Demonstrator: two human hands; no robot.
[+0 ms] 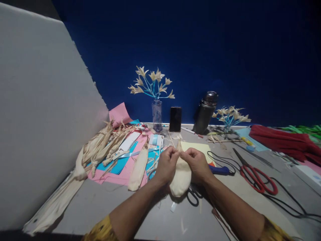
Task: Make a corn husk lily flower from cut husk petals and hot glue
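Note:
My left hand (165,166) and my right hand (198,165) meet above the table, both closed in a pinch on one pale corn husk (180,182). Its narrow tip points away from me beyond my fingers, and the broad rounded end hangs towards me. The fingertips sit close together near the narrow part; exactly how they fold it is hidden. Under and beside the husk, black scissor handles (193,197) show in part. A loose flat husk strip (139,167) lies left of my left hand. By my right hand is a blue-handled tool (220,170) with a black cord.
Dried husks (100,147) lie heaped on pink and blue paper at left. Behind stand a glass vase (157,115) of husk flowers, a phone (175,119) and a dark flask (206,113). Red-handled scissors (258,179) and red cloth (283,140) lie at right.

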